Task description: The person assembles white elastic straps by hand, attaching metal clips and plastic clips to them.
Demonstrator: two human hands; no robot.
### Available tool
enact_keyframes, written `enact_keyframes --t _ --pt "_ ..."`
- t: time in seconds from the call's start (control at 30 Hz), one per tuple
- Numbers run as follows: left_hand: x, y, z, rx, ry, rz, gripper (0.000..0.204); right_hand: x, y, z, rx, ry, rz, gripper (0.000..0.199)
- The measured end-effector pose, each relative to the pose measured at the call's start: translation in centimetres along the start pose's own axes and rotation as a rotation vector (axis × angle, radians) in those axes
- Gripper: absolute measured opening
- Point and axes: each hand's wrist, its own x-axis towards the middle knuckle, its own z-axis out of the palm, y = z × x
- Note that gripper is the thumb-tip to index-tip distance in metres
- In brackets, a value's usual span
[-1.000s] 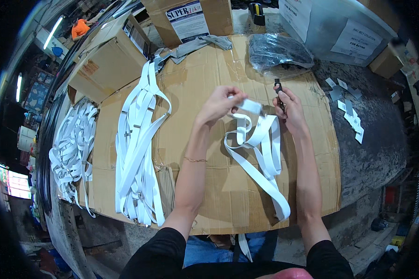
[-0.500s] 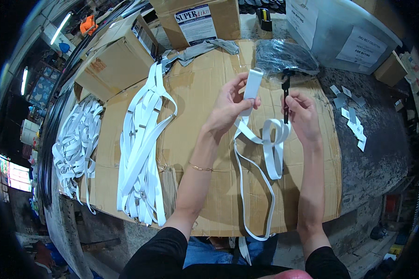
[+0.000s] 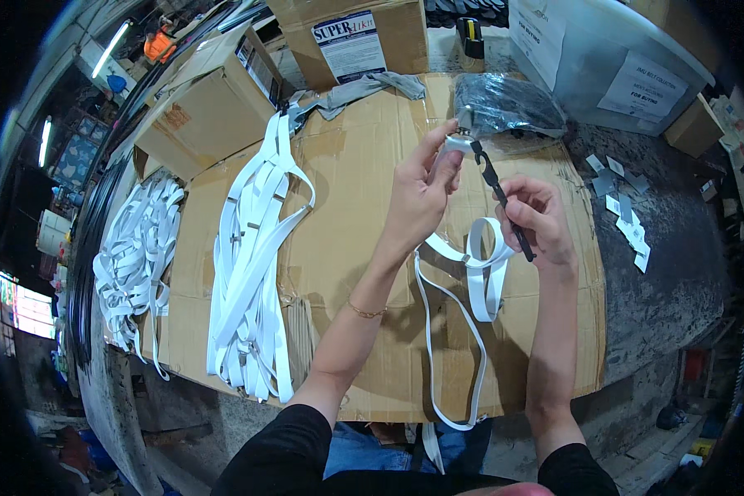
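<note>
Loosely looped flat white strap (image 3: 477, 289)

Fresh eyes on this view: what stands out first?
The long bundle of white straps, left of centre on the cardboard, draws the eye first. Then, right of centre, the left hand grips a white strap end and the right hand a slim black piece.

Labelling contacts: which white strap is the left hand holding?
The rightmost strap, its end pinched in the left hand; the bundle and tangled heap lie farther left, untouched.
</note>
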Motion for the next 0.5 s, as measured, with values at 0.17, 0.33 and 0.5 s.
enact_keyframes --t 0.17,0.33,0.5 --pt "0.1 -0.3 0.2 0.334 0.027 0.298 0.040 0.1 0.2 0.5 -0.035 0.054 0.044 0.020" --pt "0.4 -0.1 -0.4 0.640 -0.010 0.578 0.057 0.2 -0.4 0.5 -0.063 0.119 0.104 0.022" --pt "-0.5 0.0 0.6 0.715 -0.177 0.523 0.057 0.9 0.8 1.3 0.032 0.277 -0.132 0.025"
